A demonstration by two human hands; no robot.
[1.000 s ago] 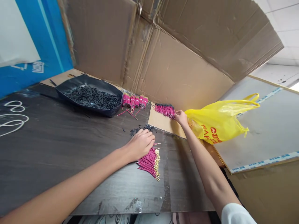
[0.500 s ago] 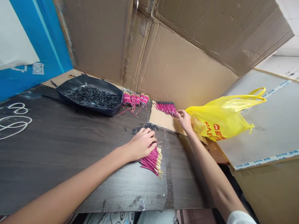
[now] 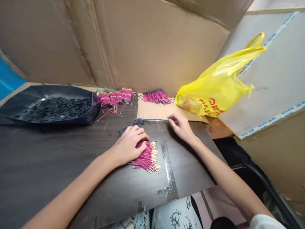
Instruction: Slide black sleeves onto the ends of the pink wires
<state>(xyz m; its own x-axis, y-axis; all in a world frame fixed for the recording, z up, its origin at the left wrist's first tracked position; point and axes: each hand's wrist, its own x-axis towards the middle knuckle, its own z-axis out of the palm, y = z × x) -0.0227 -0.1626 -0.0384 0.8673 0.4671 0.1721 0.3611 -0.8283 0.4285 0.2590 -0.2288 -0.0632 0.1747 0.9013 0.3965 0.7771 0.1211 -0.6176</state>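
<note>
My left hand [image 3: 130, 143] lies over a fanned pile of pink wires [image 3: 145, 157] with gold-coloured ends on the dark table. Its fingers are bent and closed around the upper part of the pile; the fingertips are partly hidden. Just beyond that hand, short black tubes [image 3: 140, 122] are scattered. My right hand [image 3: 181, 127] is above the table by the near edge of a cardboard sheet [image 3: 154, 111], fingers loosely curved, thumb apart, nothing visible between them. On this cardboard rests a second row of pink wires [image 3: 157, 96] with black far ends.
A dark tray [image 3: 92, 116] of black tubes stands at left. Tied bundles of pink wires [image 3: 115, 98] sit beside it, with several loose wires in front. A yellow plastic bag [image 3: 214, 86] stands at right. Cardboard walls [image 3: 154, 47] rise behind the table.
My right hand has drawn back from the wire row on the cardboard toward me. My left hand stays on the pile. The view has turned to the right.
</note>
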